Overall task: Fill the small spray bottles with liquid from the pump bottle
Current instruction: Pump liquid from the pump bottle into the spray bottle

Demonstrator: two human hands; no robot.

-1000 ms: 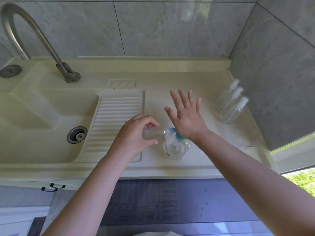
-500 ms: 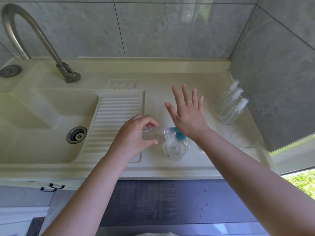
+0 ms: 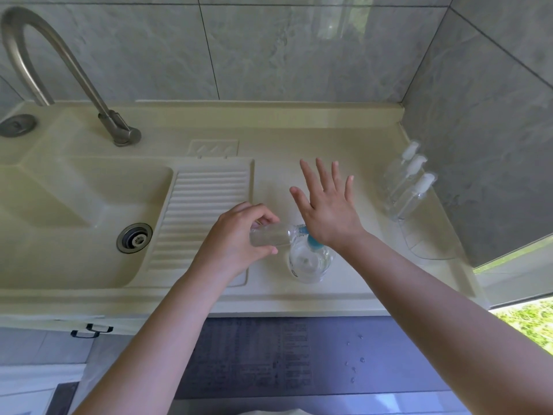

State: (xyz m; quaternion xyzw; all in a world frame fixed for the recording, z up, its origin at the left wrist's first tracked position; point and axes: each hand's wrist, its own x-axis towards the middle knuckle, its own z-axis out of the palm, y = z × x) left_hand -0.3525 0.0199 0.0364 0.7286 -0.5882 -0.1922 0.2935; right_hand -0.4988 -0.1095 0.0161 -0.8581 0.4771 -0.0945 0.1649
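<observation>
My left hand (image 3: 236, 238) grips a small clear bottle (image 3: 270, 235) lying sideways, its open neck against the blue nozzle of the pump bottle (image 3: 309, 260). The pump bottle is clear, holds clear liquid and stands on the cream counter near the front edge. My right hand (image 3: 327, 205) has its fingers spread straight, and the heel of the palm rests on the blue pump head, hiding most of it. Three small clear spray bottles (image 3: 408, 187) with white tops stand in a row by the right wall.
A cream sink (image 3: 59, 205) with a steel drain (image 3: 134, 237) and ribbed washboard (image 3: 203, 211) lies to the left, under a curved steel faucet (image 3: 74, 70). A clear plastic piece (image 3: 431, 238) lies on the counter near the spray bottles. Grey tiled walls close the back and right.
My right hand has shifted slightly over the pump head, fingers still spread. My left hand keeps the small bottle at the nozzle.
</observation>
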